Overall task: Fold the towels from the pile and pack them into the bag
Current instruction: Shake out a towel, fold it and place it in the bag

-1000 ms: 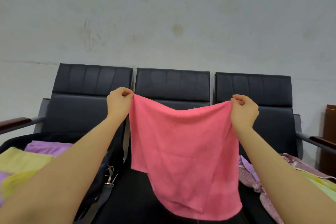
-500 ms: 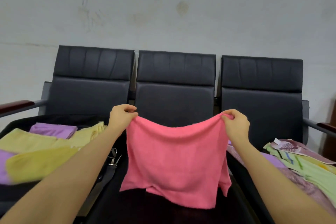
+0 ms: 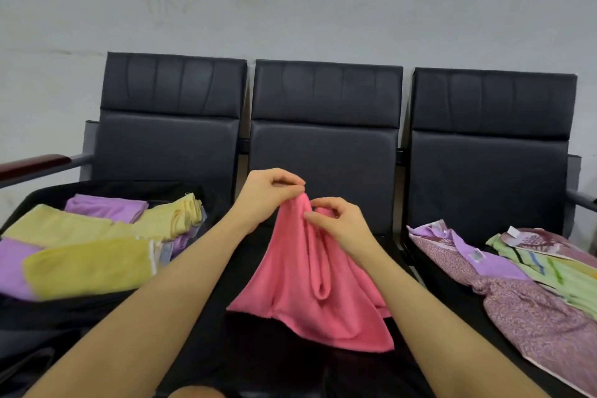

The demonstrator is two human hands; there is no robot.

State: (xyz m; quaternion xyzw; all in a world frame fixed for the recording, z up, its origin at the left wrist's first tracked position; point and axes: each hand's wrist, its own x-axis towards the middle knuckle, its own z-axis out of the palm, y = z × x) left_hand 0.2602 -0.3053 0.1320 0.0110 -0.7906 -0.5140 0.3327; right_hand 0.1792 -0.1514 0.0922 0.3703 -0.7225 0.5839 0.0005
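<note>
A pink towel (image 3: 310, 297) hangs doubled over the middle seat, its lower edge resting on the black cushion. My left hand (image 3: 268, 195) pinches its top corner. Right beside it, my right hand (image 3: 339, 223) pinches the other top corner, so both corners meet. On the left seat an open black bag (image 3: 38, 310) holds folded yellow towels (image 3: 87, 268) and purple towels (image 3: 106, 207). A pile of unfolded towels (image 3: 517, 287), purple patterned and green striped, lies on the right seat.
Three black padded chairs (image 3: 326, 126) stand in a row against a grey wall. A wooden armrest (image 3: 32, 165) sticks out at far left and a metal armrest (image 3: 581, 200) at far right. A bag strap lies at the lower left.
My hands came together and lowered, bringing the two top corners of the pink towel side by side. The towel went from spread wide to folded in half, hanging onto the seat.
</note>
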